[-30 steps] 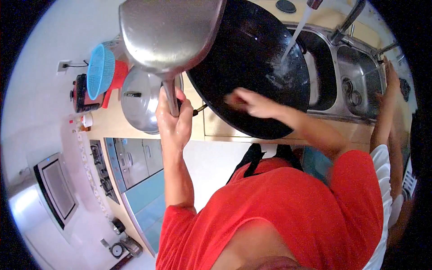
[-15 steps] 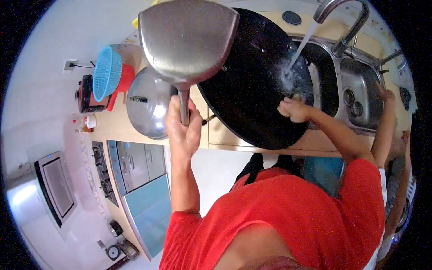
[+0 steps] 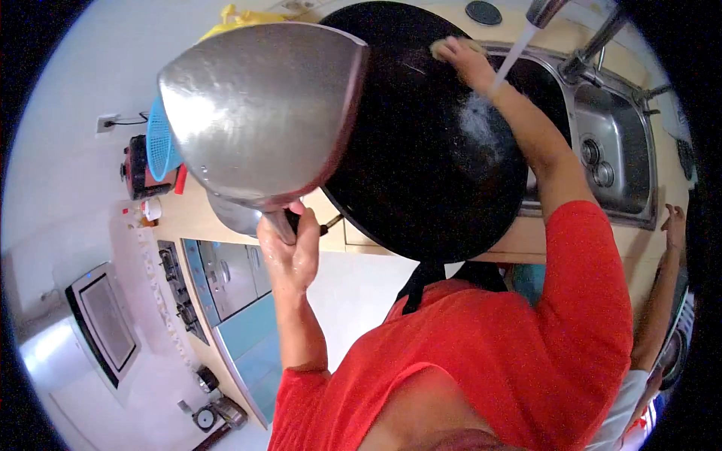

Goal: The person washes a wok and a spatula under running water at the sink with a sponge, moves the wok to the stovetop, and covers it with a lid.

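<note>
My left hand [image 3: 289,252] is closed round the metal handle of a wide spatula [image 3: 263,113], whose blade is raised over the wok's left edge. The wok's black handle shows beside the same fingers. My right hand [image 3: 466,60] presses a pale yellowish scrubber [image 3: 444,49] against the far inner wall of the large black wok [image 3: 406,165]. Water from the faucet [image 3: 545,11] falls past my right forearm into the wok and splashes there. The wok lies tilted over the left basin of the sink.
The right sink basin [image 3: 613,143] holds round drain parts. A co-worker's hand [image 3: 674,222] is at the far right. Left of the wok are a blue basket [image 3: 159,143], a partly hidden metal lid [image 3: 237,216] and a dark red cooker [image 3: 139,169]. A yellow item [image 3: 248,18] lies behind the spatula.
My right hand has swept from the wok's near side to its far wall. The spatula blade has tilted and now looks larger. The co-worker's arm has drawn back from the right basin.
</note>
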`<state>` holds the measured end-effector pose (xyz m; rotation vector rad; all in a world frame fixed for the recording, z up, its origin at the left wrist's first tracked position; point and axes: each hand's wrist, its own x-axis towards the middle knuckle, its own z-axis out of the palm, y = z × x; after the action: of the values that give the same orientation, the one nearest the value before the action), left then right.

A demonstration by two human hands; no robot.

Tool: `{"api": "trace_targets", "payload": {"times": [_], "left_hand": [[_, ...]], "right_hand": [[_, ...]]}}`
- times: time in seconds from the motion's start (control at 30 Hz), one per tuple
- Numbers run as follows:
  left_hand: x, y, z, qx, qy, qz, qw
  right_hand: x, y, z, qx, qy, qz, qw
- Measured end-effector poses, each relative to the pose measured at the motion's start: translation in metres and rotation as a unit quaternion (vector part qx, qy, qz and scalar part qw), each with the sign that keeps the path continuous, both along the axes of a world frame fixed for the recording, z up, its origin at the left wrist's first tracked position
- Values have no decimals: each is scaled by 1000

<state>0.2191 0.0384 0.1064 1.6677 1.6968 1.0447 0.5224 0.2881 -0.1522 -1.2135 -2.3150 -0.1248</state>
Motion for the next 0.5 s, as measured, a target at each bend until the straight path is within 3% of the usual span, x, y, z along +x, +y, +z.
{"api": "trace_targets", "payload": {"times": [0.03, 0.07, 0.13, 0.17, 0.23, 0.3, 0.37, 0.43, 0.47, 0.5], "left_hand": [[2, 0, 3, -13, -8, 0, 1000], [5, -1, 4, -12, -8, -1, 1000], [5, 0, 4, -7, -7, -3, 1000], [4, 0, 3, -6, -7, -3, 1000], [3, 0, 2, 4, 3, -6, 1000], [4, 0, 1, 23, 21, -15, 999], [2, 1, -3, 52, 16, -24, 998], [2, 4, -4, 69, 13, -22, 997], [3, 3, -4, 70, 11, -15, 997], [4, 3, -4, 68, 9, -6, 998]], "right_hand": [[13, -10, -20, 29, -45, -21, 998], [18, -29, -27, -103, -13, -53, 993], [25, -77, -57, -161, -5, -51, 986], [26, -100, -74, -90, -31, -14, 995], [-7, -159, -25, -276, 11, -60, 959], [-56, -190, 13, -379, 85, -63, 919], [-107, -195, 25, -347, 224, 25, 910], [-152, -191, 78, -434, 410, 88, 797], [-178, -171, 55, -389, 473, 98, 785], [-178, -147, 47, -348, 455, 93, 814]]}}
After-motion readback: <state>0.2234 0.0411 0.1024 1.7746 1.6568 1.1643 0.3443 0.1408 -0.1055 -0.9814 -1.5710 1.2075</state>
